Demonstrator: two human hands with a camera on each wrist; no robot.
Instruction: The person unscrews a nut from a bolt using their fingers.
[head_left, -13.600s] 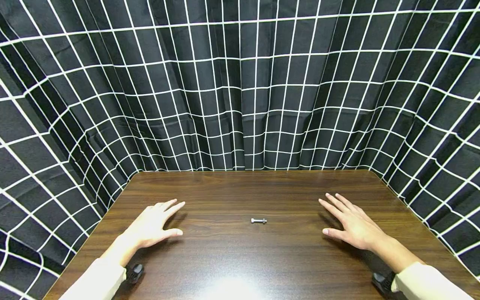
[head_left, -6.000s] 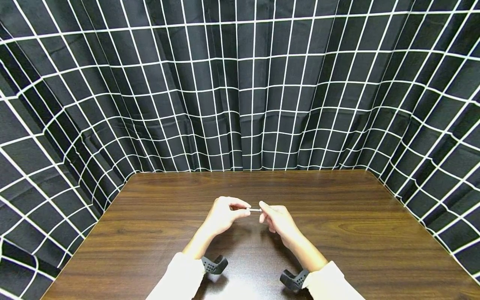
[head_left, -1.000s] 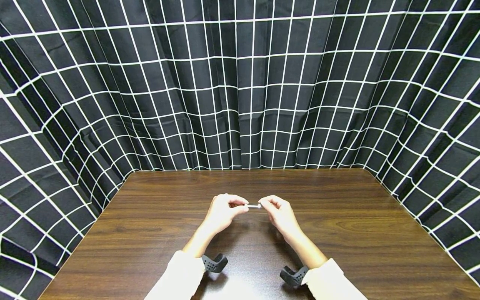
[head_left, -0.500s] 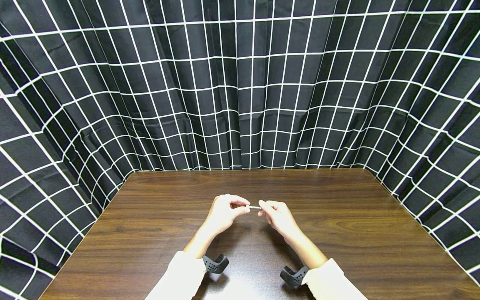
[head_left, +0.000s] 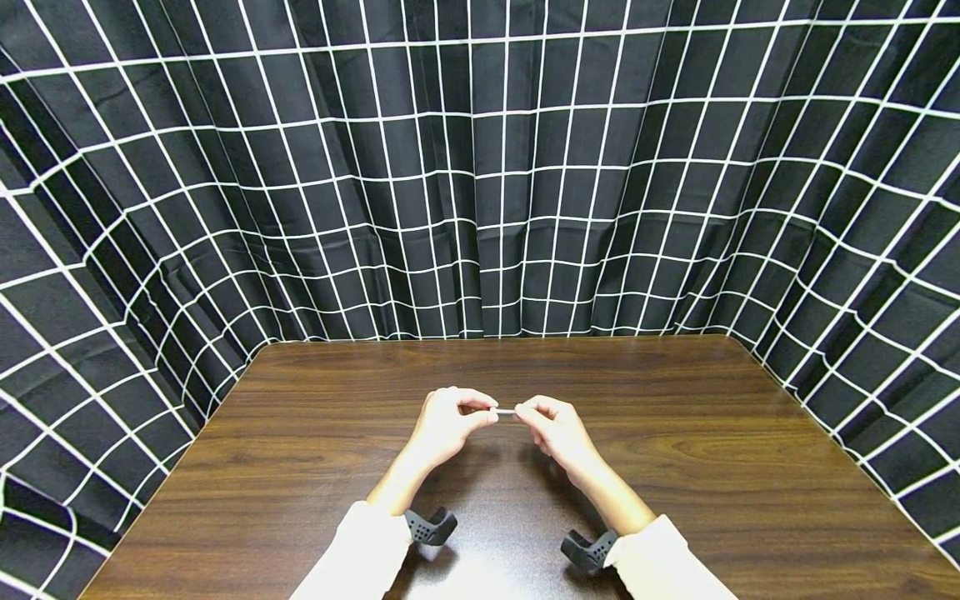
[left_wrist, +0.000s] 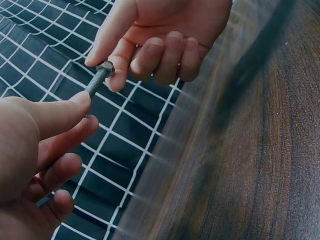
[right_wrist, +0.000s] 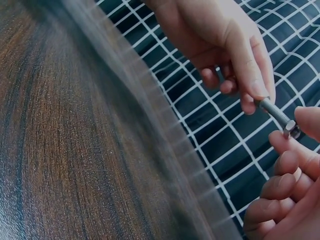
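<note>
A small metal bolt (right_wrist: 274, 112) is held level above the table, between both hands. My left hand (head_left: 444, 423) pinches its head end between thumb and fingertips, so the head is mostly hidden. On the far end of the threaded shaft sits a hex nut (left_wrist: 106, 67). My right hand (head_left: 558, 432) has thumb and index finger at the nut, one on each side, with its other fingers loosely curled below. Bare shaft shows between the two hands in both wrist views.
The brown wood-grain table (head_left: 337, 375) lies beneath the hands. A black curtain with a white grid (head_left: 480, 208) surrounds its back and sides. Each wrist wears a dark camera mount, such as the left one (head_left: 431, 527).
My right thumb and fingers have shifted back and forth around the nut over the last second. My left hand keeps its pinch on the bolt, nearly still. Earlier, the bolt lay on the table.
</note>
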